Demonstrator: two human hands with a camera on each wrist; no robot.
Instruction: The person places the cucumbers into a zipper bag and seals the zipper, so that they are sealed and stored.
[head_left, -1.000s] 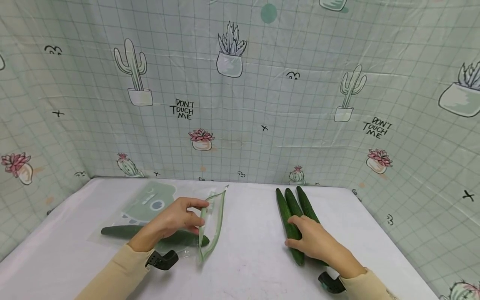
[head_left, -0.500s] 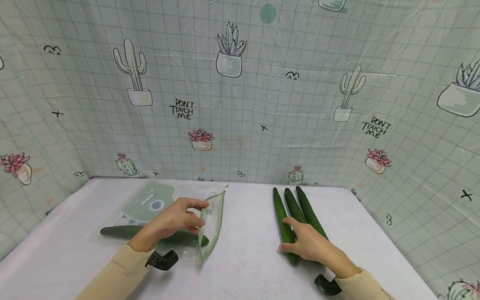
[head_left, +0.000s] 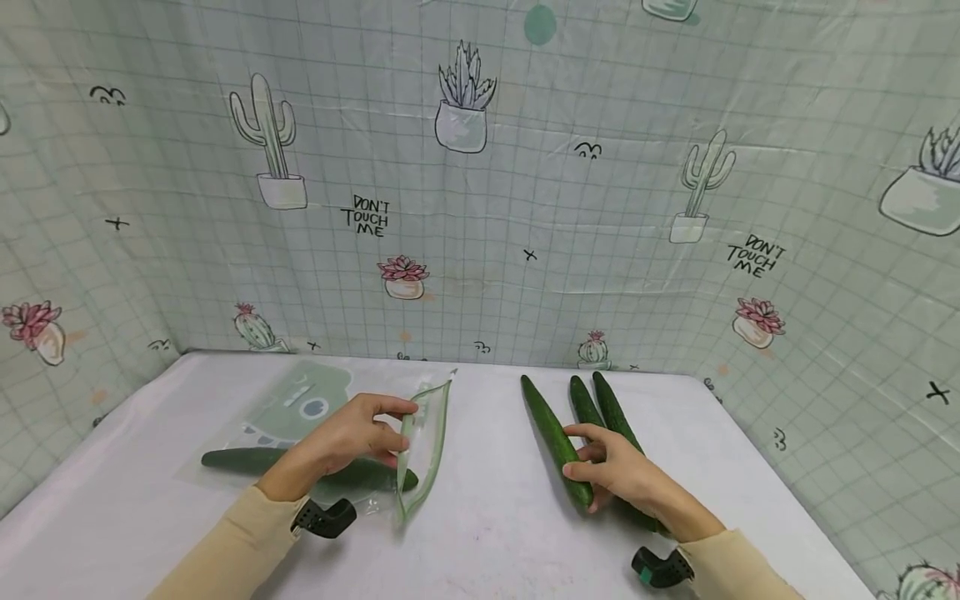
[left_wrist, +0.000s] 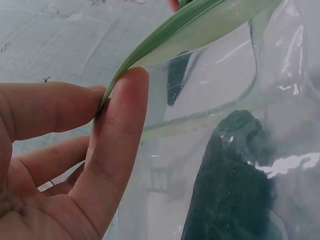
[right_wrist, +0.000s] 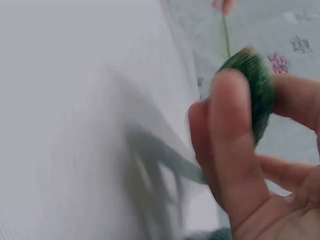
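My left hand [head_left: 360,433] pinches the green-edged mouth of a clear zip bag [head_left: 431,450] between thumb and fingers, keeping the opening spread. Inside the bag lies one cucumber [left_wrist: 227,185], its near end close to the opening. My right hand [head_left: 618,467] grips another cucumber [head_left: 551,429] near its lower end, thumb on one side and fingers on the other. In the right wrist view this cucumber [right_wrist: 255,90] points end-on between the fingers, with a shadow on the white surface. Two more cucumbers [head_left: 615,408] lie beside the right hand, partly hidden by it.
The white table [head_left: 480,542] runs back to a hanging cloth [head_left: 480,208] printed with cacti, which also closes off both sides. A pale green cartoon print [head_left: 300,400] shows on the bag. Each wrist carries a black camera [head_left: 326,521].
My right hand has closed round the leftmost cucumber and drawn it left, away from the other two, turning it a little. The left hand and bag have stayed in place.
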